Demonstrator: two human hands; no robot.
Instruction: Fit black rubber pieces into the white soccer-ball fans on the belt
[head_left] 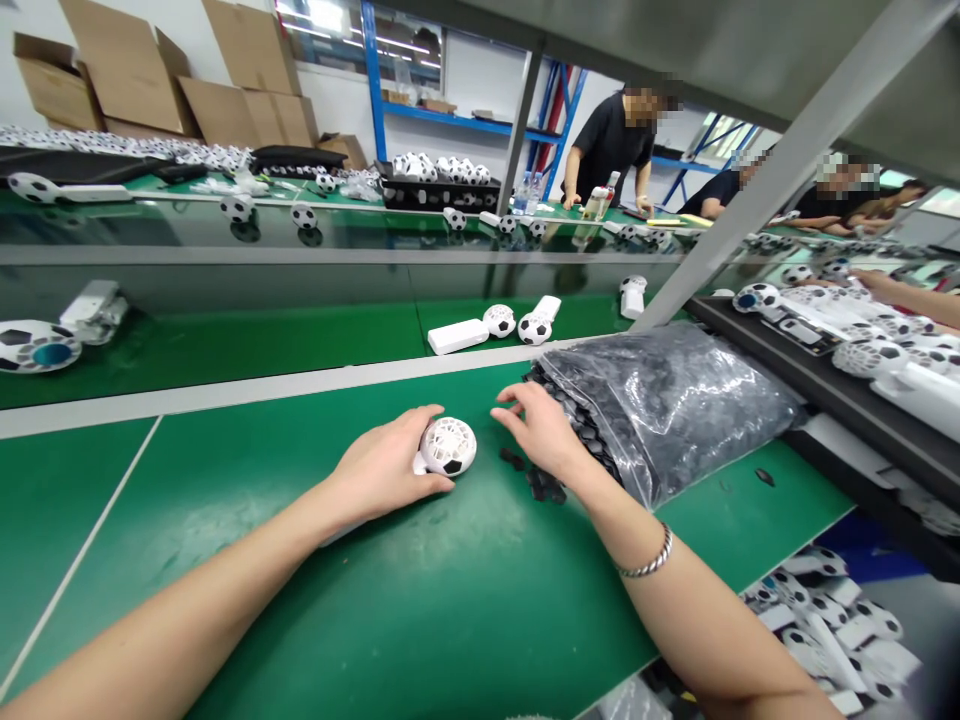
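Note:
My left hand [386,465] is wrapped round a white handheld fan [448,447] whose round head looks like a football with black patches. The fan's grille faces up, and most of its handle is hidden under my palm. To its right, my right hand [541,428] hovers with thumb and fingers curled into a pinch; whatever may be between the tips is too small to make out. Small black pieces [546,487] lie loose on the green table beneath that hand. Beside it, a clear plastic bag [675,400] full of black pieces lies with its mouth towards me.
Football fans [535,328] sit on the green conveyor belt [300,345] beyond the table. A black tray [847,390] piled with fans stands at right, near a slanted grey post [795,150]. More fans [832,620] fill a container below. People [611,150] work across the line.

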